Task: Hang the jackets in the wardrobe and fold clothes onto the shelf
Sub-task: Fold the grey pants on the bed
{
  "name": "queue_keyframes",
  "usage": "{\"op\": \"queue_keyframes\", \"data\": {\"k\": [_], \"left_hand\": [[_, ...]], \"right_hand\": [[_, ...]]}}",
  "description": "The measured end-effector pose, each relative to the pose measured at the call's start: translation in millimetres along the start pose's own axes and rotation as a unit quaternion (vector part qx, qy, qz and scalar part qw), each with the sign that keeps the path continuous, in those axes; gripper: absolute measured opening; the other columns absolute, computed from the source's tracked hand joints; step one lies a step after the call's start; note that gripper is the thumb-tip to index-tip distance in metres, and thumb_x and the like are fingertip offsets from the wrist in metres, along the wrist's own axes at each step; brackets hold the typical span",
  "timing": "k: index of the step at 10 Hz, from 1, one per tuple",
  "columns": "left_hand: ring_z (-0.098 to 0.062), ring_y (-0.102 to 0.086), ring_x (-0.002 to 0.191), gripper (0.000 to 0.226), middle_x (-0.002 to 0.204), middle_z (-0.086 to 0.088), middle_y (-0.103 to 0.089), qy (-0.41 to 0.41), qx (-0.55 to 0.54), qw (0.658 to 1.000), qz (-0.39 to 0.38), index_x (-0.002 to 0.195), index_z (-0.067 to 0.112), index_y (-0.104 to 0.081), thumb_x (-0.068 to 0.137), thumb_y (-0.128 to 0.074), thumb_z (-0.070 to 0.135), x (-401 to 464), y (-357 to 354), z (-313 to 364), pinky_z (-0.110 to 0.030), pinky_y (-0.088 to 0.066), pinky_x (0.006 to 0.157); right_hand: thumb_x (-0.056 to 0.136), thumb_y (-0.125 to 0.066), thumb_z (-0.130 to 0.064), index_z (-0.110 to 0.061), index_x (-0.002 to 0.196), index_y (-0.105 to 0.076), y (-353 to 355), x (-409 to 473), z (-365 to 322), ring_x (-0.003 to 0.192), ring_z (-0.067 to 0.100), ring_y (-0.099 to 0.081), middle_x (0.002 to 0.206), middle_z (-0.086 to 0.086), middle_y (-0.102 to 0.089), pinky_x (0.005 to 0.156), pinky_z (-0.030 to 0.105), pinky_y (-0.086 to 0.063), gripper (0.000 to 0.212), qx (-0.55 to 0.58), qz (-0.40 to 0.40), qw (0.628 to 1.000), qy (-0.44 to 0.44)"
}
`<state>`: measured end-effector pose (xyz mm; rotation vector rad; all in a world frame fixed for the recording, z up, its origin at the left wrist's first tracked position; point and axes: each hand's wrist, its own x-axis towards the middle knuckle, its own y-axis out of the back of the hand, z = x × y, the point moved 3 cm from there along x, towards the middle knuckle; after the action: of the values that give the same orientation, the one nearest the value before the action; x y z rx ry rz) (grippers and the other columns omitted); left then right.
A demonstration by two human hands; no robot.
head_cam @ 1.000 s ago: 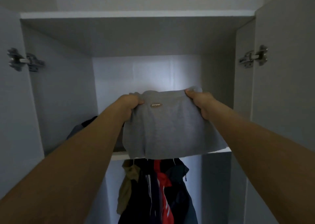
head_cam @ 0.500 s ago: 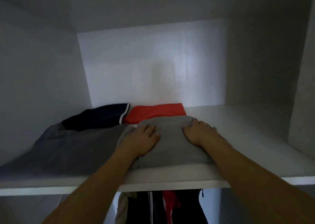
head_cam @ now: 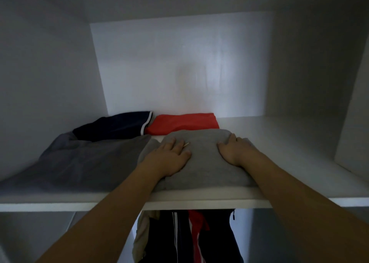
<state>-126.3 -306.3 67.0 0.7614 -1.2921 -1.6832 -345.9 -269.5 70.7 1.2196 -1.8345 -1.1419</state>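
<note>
A folded light grey garment (head_cam: pixel 203 162) lies on the white wardrobe shelf (head_cam: pixel 299 162), near its front edge. My left hand (head_cam: pixel 169 158) presses flat on its left part, fingers spread. My right hand (head_cam: pixel 235 150) rests on its right part with fingers pointing down onto the cloth. A darker grey garment (head_cam: pixel 85 162) lies spread to the left. Behind are a folded navy piece with white trim (head_cam: pixel 115 126) and a folded red piece (head_cam: pixel 183 122). Jackets (head_cam: pixel 187 236) hang below the shelf.
The wardrobe's back wall (head_cam: pixel 179 62) and side walls enclose the shelf. The shelf's right part (head_cam: pixel 289 142) is bare white board. A side panel (head_cam: pixel 351 122) stands at the far right.
A second ago I held the grey garment up in front of the wardrobe. It now lies on the shelf, and both hands have gone from gripping it to pressing on top of it.
</note>
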Motion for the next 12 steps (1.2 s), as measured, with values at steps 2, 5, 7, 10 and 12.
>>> {"op": "queue_keyframes", "data": {"k": [2, 5, 7, 10, 12], "left_hand": [[-0.028, -0.039, 0.136, 0.053, 0.151, -0.008, -0.041, -0.011, 0.144, 0.985, 0.094, 0.144, 0.019, -0.043, 0.103, -0.022, 0.045, -35.5, 30.0, 26.2, -0.049, -0.018, 0.117], [-0.031, -0.054, 0.116, 0.042, 0.13, -0.016, -0.058, -0.187, 0.079, 0.938, 0.28, 0.132, 0.003, -0.054, 0.102, -0.041, 0.029, -122.9, 72.6, 66.7, -0.038, -0.033, 0.109], [-0.03, -0.039, 0.132, 0.049, 0.143, -0.014, -0.046, -0.257, 0.059, 0.932, 0.248, 0.141, 0.005, -0.041, 0.101, -0.04, 0.034, -185.0, 55.9, 110.7, -0.039, -0.023, 0.116], [-0.026, -0.042, 0.128, 0.049, 0.14, -0.009, -0.048, -0.402, 0.046, 0.896, 0.182, 0.138, 0.008, -0.042, 0.1, -0.041, 0.038, -323.7, -4.4, 172.0, -0.039, -0.025, 0.114], [-0.026, -0.035, 0.137, 0.054, 0.148, -0.01, -0.042, -0.462, 0.045, 0.862, 0.202, 0.143, 0.007, -0.037, 0.099, -0.041, 0.039, -454.9, 3.5, 236.8, -0.038, -0.019, 0.118]], "right_hand": [[0.099, -0.037, -0.034, -0.002, 0.128, -0.051, 44.5, -72.6, -20.6, 0.116, 0.037, -0.052, 0.132, 0.018, -0.052, 0.101, 0.04, -0.037, 0.045, 0.001, 0.217, 0.974, 0.057], [0.097, -0.05, -0.034, -0.009, 0.144, -0.04, 115.5, -204.4, 9.1, 0.128, 0.034, -0.046, 0.144, 0.017, -0.046, 0.102, 0.035, -0.038, 0.054, -0.009, 0.164, 0.986, 0.025], [0.096, -0.051, -0.034, -0.011, 0.149, -0.03, 103.8, -307.2, 19.4, 0.135, 0.031, -0.039, 0.151, 0.013, -0.037, 0.108, 0.035, -0.033, 0.061, -0.045, 0.199, 0.978, -0.044], [0.093, -0.053, -0.031, -0.012, 0.148, -0.031, 109.9, -524.6, 46.2, 0.136, 0.029, -0.038, 0.153, 0.008, -0.034, 0.112, 0.037, -0.032, 0.063, -0.113, 0.236, 0.953, -0.155], [0.095, -0.05, -0.028, -0.011, 0.148, -0.031, 123.3, -702.4, 69.2, 0.138, 0.024, -0.037, 0.154, 0.006, -0.034, 0.112, 0.033, -0.03, 0.059, -0.135, 0.28, 0.922, -0.23]]}}
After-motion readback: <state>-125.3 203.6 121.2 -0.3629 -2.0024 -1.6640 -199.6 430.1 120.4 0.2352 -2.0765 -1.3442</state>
